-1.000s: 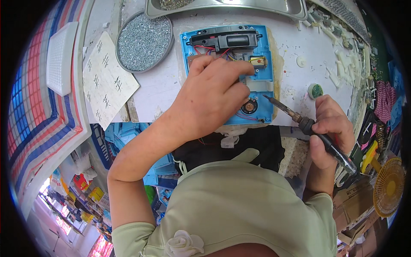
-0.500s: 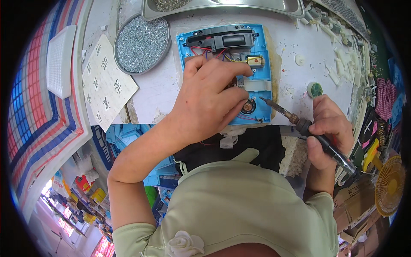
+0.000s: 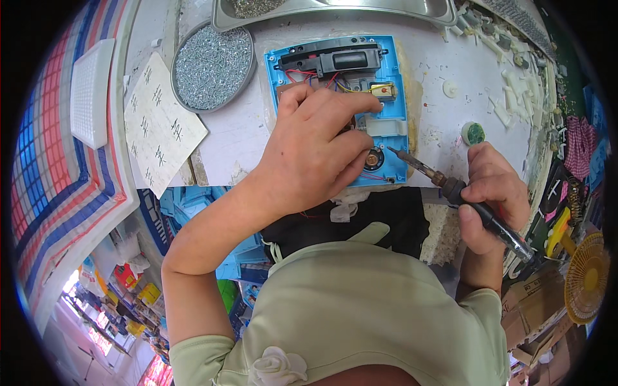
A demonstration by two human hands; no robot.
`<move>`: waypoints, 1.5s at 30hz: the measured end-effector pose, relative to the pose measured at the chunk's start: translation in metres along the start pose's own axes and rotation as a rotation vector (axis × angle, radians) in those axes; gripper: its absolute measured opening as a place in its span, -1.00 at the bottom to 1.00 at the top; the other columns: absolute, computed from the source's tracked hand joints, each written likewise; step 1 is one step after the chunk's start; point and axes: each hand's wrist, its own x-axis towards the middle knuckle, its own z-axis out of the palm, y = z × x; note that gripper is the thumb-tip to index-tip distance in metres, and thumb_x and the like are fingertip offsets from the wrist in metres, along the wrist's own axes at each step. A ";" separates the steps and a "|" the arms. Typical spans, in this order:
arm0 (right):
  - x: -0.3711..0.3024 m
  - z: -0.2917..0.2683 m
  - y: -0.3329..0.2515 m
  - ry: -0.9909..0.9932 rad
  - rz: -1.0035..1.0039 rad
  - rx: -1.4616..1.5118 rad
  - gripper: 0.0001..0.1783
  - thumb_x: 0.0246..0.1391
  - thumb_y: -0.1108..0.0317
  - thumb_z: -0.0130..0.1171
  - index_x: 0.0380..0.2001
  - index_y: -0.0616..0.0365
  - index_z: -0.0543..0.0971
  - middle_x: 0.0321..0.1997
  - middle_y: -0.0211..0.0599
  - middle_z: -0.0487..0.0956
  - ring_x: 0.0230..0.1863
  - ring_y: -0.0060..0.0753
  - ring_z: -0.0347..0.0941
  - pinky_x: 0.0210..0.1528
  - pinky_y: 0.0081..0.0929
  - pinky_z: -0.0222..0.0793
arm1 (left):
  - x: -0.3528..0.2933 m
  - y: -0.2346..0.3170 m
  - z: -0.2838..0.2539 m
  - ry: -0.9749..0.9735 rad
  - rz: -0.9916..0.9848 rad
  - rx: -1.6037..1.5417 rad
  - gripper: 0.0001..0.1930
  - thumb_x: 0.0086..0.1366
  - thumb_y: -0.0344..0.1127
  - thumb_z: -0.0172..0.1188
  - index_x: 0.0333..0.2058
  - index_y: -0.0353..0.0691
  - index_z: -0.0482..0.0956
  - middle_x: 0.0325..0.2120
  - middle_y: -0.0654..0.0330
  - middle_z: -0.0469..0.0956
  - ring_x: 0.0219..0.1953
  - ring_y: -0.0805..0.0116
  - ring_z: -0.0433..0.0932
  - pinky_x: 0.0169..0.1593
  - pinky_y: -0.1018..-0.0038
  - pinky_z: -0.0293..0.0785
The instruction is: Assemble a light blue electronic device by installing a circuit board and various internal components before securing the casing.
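Note:
A light-blue plastic casing [image 3: 400, 71] lies open on the table with its inside up. Within it are a black slotted part [image 3: 351, 60], thin red and yellow wires, a small motor [image 3: 384, 92] with a yellow band, and a round speaker [image 3: 374, 158]. My left hand [image 3: 315, 145] rests over the casing's left and middle, fingers bent inward; what they grip is hidden beneath them. In my right hand [image 3: 492, 193] is a soldering iron [image 3: 486, 215], held by its black handle. Its tip points left, just beside the speaker at the casing's right edge.
A round tray of small metal screws [image 3: 215, 67] and a marked paper sheet [image 3: 161, 125] lie to the left. A steel tray [image 3: 347, 13] stands at the back. A small round tin [image 3: 473, 133] sits by my right hand, with white plastic bits [image 3: 515, 96] beyond.
The soldering iron and my right hand have shifted slightly left. The casing has barely moved, and my left hand stays over it.

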 end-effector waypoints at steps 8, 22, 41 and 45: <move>0.002 0.000 0.004 0.007 -0.050 0.029 -0.81 -0.14 0.44 0.31 -0.41 0.24 0.55 -0.59 -0.35 0.38 -0.55 -0.33 0.25 -0.43 -0.35 0.17 | 0.001 -0.003 0.000 0.019 0.013 -0.049 -0.70 -0.13 -0.50 0.45 -0.34 -0.11 0.66 0.00 0.19 0.56 -0.29 0.31 0.48 -0.06 0.30 0.31; 0.004 0.000 0.003 -0.037 -0.037 0.010 -0.81 -0.16 0.43 0.31 -0.41 0.20 0.55 -0.61 -0.37 0.37 -0.56 -0.31 0.24 -0.44 -0.34 0.18 | 0.007 0.003 -0.005 -0.058 0.008 0.000 -0.74 -0.09 -0.48 0.44 -0.36 -0.06 0.67 0.00 0.27 0.55 -0.27 0.34 0.49 0.00 0.26 0.22; 0.014 0.007 -0.002 -0.081 -0.043 -0.099 -0.77 -0.33 0.53 0.26 -0.45 0.19 0.57 -0.64 -0.34 0.39 -0.63 -0.30 0.23 -0.56 -0.39 0.11 | 0.009 0.004 -0.002 -0.058 0.091 0.086 -0.93 -0.03 -0.30 0.27 -0.55 -0.12 0.63 -0.01 0.30 0.54 -0.04 0.33 0.48 0.09 0.20 0.24; 0.023 0.011 -0.019 -0.085 0.054 -0.177 -0.79 -0.32 0.52 0.29 -0.46 0.19 0.57 -0.64 -0.32 0.40 -0.64 -0.31 0.24 -0.58 -0.40 0.12 | 0.010 0.002 -0.002 -0.046 0.120 0.085 -0.82 -0.13 -0.31 0.41 -0.48 -0.11 0.62 -0.04 0.25 0.56 -0.16 0.28 0.52 0.04 0.25 0.24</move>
